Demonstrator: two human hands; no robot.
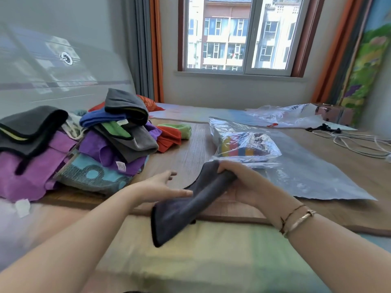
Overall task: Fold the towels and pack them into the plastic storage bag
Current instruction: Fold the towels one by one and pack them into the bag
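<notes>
A dark grey towel (182, 210) with a black edge hangs folded in front of me over the mat. My right hand (243, 187) grips its upper end, fingers curled round the cloth. My left hand (163, 187) lies flat with straight fingers against the towel's left side. Just beyond the hands lies a clear plastic storage bag (296, 166) with several coloured folded towels (243, 146) inside. A heap of unfolded towels (84, 144), purple, grey, blue, green and orange, sits to the left.
A second crumpled plastic bag (285, 115) lies at the back right near a pinkish box (332, 113). White cables (355, 142) and a black strap trail along the right side. The woven mat (190, 144) covers the bed; a window is straight ahead.
</notes>
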